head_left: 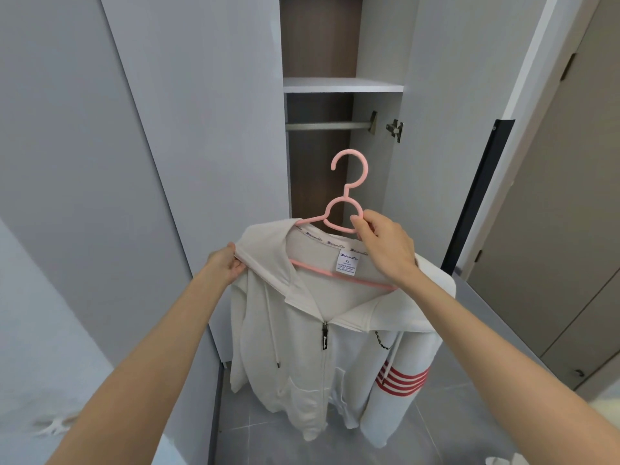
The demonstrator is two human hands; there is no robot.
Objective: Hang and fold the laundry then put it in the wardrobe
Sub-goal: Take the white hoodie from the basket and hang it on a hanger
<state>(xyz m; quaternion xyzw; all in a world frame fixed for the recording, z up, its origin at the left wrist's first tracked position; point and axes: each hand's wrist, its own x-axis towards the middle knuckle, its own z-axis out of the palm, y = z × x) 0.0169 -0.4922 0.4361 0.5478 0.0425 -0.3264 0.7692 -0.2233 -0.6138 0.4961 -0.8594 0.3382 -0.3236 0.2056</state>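
Grey panels are framing the open wardrobe [318, 156] in front of us, with its dark brown back wall showing, a white shelf [342, 84] crossing near the top and a metal rail [327, 125] running just beneath it. Beside the rail's right end, a hinge [395, 129] is sitting on the inner edge of the door [453, 95]. We are holding a white zip-up hoodie [302, 347] on a pink hanger [347, 196] in the air, below the rail and apart from it, over the grey tiled floor [453, 431]. Our right hand [385, 246] is gripping the hanger at the loop under its hook, fingers curled round the pink plastic. Our left hand [226, 263] is pinching the hoodie's left shoulder edge, where the hood fabric is folding over. The hanger's hook is pointing up toward the wardrobe opening. Inside the collar a white size label [348, 261] is showing, and the zipper pull [324, 337] is sitting high on the chest, with the front zipped below it. One sleeve with red stripes [402, 379] is hanging down on the right side.
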